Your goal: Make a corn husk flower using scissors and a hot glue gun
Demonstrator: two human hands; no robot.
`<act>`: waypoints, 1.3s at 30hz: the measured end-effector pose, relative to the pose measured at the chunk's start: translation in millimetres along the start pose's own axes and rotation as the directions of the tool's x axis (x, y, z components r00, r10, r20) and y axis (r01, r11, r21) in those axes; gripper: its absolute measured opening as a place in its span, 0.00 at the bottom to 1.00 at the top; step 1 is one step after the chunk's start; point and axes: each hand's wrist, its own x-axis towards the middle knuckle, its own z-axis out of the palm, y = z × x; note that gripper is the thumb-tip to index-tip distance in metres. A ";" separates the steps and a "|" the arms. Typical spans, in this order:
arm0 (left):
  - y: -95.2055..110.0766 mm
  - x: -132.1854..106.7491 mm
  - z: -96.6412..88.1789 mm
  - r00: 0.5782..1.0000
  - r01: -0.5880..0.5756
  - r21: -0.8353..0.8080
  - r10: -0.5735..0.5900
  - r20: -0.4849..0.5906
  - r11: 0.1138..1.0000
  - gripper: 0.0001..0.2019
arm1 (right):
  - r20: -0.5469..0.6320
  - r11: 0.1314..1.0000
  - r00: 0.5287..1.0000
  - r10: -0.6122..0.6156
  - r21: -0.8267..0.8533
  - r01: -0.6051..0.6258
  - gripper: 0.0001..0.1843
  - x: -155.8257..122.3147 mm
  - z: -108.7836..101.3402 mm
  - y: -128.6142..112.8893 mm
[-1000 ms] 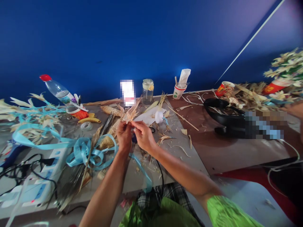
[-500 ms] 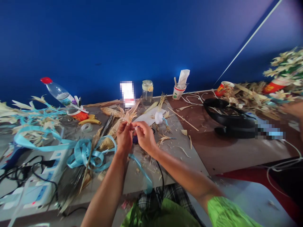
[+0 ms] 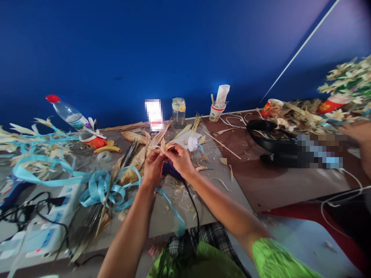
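1. Nearest my camera I see a bright green sleeve (image 3: 276, 255) on the wearer's right arm.
2. Past it, a black cord (image 3: 197, 218) crosses the grey table (image 3: 159, 224) up to a dark blue object (image 3: 173, 170), partly hidden beside the right hand.
3. Left of the left forearm, light blue ribbon (image 3: 100, 185) lies in loops near a white power strip (image 3: 53, 231).
4. I have the left hand (image 3: 153, 168) and right hand (image 3: 181, 160) close together above the table, fingertips of both pinched on a pale husk piece (image 3: 165, 147); its strips fan out beyond them.
5. Slightly farther, I make out a white ball-shaped piece (image 3: 192, 143), to the right.
6. Behind stand a clear lidded bottle (image 3: 178, 117) and a paper cup (image 3: 216, 113), before a blue wall (image 3: 139, 50).
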 end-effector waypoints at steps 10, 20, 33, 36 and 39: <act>1.8 -0.8 -0.5 0.989 -0.102 0.271 0.128 -0.078 0.957 0.07 | 0.066 0.962 0.995 -0.074 -0.259 0.089 0.05 6.9 -10.3 1.8; 11.5 -5.3 2.2 0.961 -0.225 0.503 0.276 -0.029 0.835 0.04 | 0.030 0.873 0.978 -0.206 -0.446 0.197 0.05 5.3 -12.3 -2.4; 2.4 -2.0 -5.1 0.899 -0.381 0.653 0.426 0.098 0.654 0.05 | -0.017 0.856 0.981 -0.191 -0.492 0.158 0.04 6.6 -13.1 -4.7; -0.9 -1.4 -6.4 0.869 -0.393 0.715 0.489 0.082 0.578 0.03 | -0.024 0.857 0.987 -0.160 -0.499 0.127 0.05 6.1 -11.4 -5.3; -2.9 -2.7 -4.4 0.868 -0.367 0.745 0.493 0.059 0.557 0.04 | -0.043 0.857 0.993 -0.106 -0.511 0.069 0.06 5.1 -9.5 -7.7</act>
